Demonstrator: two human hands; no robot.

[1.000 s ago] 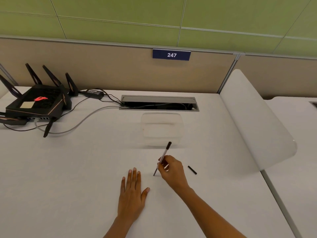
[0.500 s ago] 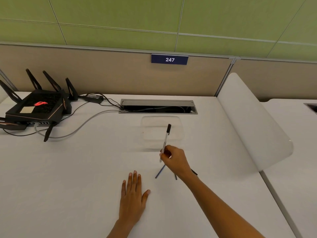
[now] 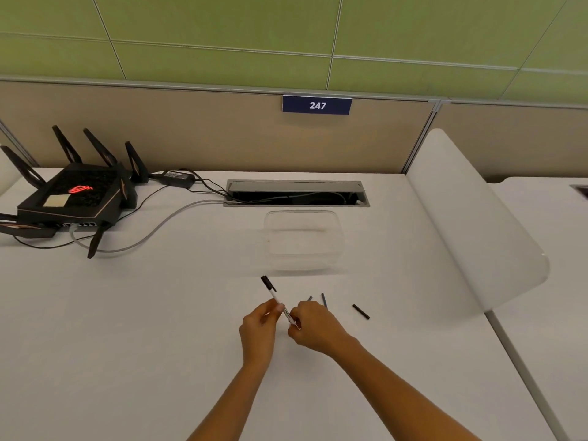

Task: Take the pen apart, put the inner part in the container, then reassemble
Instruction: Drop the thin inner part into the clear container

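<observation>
Head view: both hands are gripping the pen (image 3: 276,296) just in front of the clear container (image 3: 302,240). The left hand (image 3: 259,326) is pinching its middle, the right hand (image 3: 313,326) its near end. A blue inner part (image 3: 324,300) and small black piece (image 3: 360,311) are lying nearby, outside the container.

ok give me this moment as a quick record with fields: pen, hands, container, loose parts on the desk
pen: white barrel with black cap, held above the desk, tilted, cap end up and to the left
left hand: grip shut on the pen's middle
right hand: grip shut on the pen's lower end
container: clear plastic, beyond the hands, looks empty
loose parts: two thin blue rods partly hidden behind the right hand; small black piece to their right
desk: white
</observation>
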